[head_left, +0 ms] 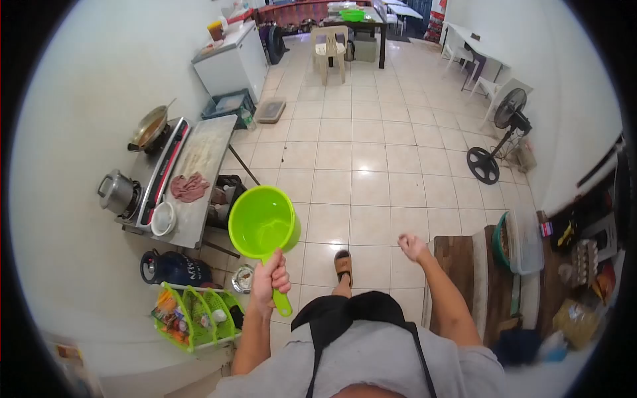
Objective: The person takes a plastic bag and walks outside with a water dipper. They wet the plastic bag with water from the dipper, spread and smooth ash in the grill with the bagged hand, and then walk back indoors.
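A bright green dipper [264, 222] is held by its handle in my left hand [271, 277], with the fingers wrapped round it. Its wide round cup tilts toward the camera and looks pale and shiny inside. My right hand [414, 247] hangs over the tiled floor beside the wooden steps [454, 265], touching nothing that I can see. Its fingers are curled, and whether something small is within them is hidden. Below, one foot in a brown slipper [343, 265] stands on the tiles.
On the left, a table [222, 142] bears a stove [162, 174], a pot [118, 192], a pan [150, 126] and a pink cloth [189, 187]. A gas cylinder [174, 268] and green rack [192, 315] stand below. A fan [488, 164] stands right; a chair [330, 52] is ahead.
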The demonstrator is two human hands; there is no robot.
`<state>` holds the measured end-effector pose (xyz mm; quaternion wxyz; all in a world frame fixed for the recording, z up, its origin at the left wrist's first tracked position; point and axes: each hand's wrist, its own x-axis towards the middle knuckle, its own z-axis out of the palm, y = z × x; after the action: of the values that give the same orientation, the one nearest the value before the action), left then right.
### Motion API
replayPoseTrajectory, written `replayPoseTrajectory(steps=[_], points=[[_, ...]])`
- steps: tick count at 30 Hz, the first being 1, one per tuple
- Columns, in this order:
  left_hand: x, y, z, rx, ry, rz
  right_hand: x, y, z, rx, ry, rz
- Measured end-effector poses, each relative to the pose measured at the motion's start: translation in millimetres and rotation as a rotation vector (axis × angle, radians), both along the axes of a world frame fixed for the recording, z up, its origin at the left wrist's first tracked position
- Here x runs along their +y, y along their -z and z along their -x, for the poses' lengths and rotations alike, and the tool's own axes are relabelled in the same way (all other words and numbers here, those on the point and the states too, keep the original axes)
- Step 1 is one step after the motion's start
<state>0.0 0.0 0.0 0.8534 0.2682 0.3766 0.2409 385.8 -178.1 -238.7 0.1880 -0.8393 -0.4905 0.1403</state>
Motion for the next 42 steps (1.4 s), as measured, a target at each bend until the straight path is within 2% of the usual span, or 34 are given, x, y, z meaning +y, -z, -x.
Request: replayPoseTrajectory(steps=[2, 3, 5, 6, 8, 9, 10, 11, 12, 13, 15, 17, 20, 22, 23, 24, 25, 26, 28, 29, 30, 32, 34, 36, 37, 38, 42], points=[[1, -20, 3, -0.028, -0.002, -0.089, 20, -13, -5, 0.289, 0.181, 0.013], [72, 8, -80, 0.003, 0.001, -0.001, 63, 18, -81, 0.311, 0.196, 0.103], [126, 2, -129, 0.049, 0.036, -0.043, 73, 51, -148, 0.304, 0.289, -0.009], [166, -14, -155, 0.029, 0.031, -0.08, 94, 61, -182, 0.307, 0.337, 0.028], [219, -25, -197, 0.059, 0.057, -0.09, 68, 92, -227, 0.351, 0.496, 0.256], [242, -27, -218, 0.071, 0.058, -0.072, 51, 86, -236, 0.088, 0.311, 0.423], [268, -28, -241, 0.076, 0.049, -0.072, 41, 77, -245, 0.336, 0.58, 0.532], [294, -29, -264, 0.081, 0.039, -0.079, 21, 91, -258, 0.329, 0.612, 0.515], [321, -31, -287, 0.092, 0.038, -0.077, 25, 85, -272, 0.333, 0.578, 0.843], [348, -33, -311, 0.121, 0.043, -0.102, 27, 78, -281, 0.369, 0.571, 0.97], [402, -33, -361, 0.145, 0.044, -0.127, 33, 98, -319, 0.313, 0.191, 1.232], [453, -29, -407, 0.141, 0.002, -0.113, 74, 103, -377, 0.324, 0.08, 1.342], [526, -20, -474, 0.124, -0.041, -0.102, 199, 105, -505, 0.296, 0.241, 1.412], [576, -26, -518, 0.112, -0.085, -0.086, 319, 117, -591, 0.208, 0.222, 1.376], [603, -29, -538, 0.121, -0.092, -0.082, 388, 127, -634, 0.198, 0.042, 1.356], [628, -31, -557, 0.124, -0.104, -0.077, 466, 127, -669, 0.033, 0.063, 1.141], [654, -31, -575, 0.121, -0.118, -0.073, 551, 116, -702, -0.195, -0.179, 1.063], [680, -31, -594, 0.118, -0.13, -0.069, 620, 113, -735, -0.386, -0.382, 0.745], [735, -28, -629, 0.132, -0.167, -0.086, 794, 67, -765, -0.215, -0.265, 0.582], [764, -25, -645, 0.127, -0.186, -0.092, 858, 58, -776, -0.33, -0.343, 0.302], [795, -23, -661, 0.123, -0.195, -0.098, 931, 36, -783, -0.164, -0.317, 0.301], [854, -18, -683, 0.13, -0.214, -0.108, 1030, 27, -787, 0.012, -0.303, 0.297], [922, -15, -709, 0.129, -0.219, -0.088, 1110, 30, -795, 0.214, -0.168, -0.026], [995, -26, -738, 0.099, -0.232, -0.113, 1158, 54, -826, 0.082, -0.247, -0.016], [1028, -30, -753, 0.093, -0.229, -0.1, 1170, 46, -836, 0.116, -0.313, -0.018], [1061, -35, -768, 0.103, -0.244, -0.096, 1185, 27, -840, 0.18, -0.258, 0.226], [1189, -37, -815, 0.126, -0.287, -0.108, 1240, 27, -887, 0.282, -0.161, 0.508]])
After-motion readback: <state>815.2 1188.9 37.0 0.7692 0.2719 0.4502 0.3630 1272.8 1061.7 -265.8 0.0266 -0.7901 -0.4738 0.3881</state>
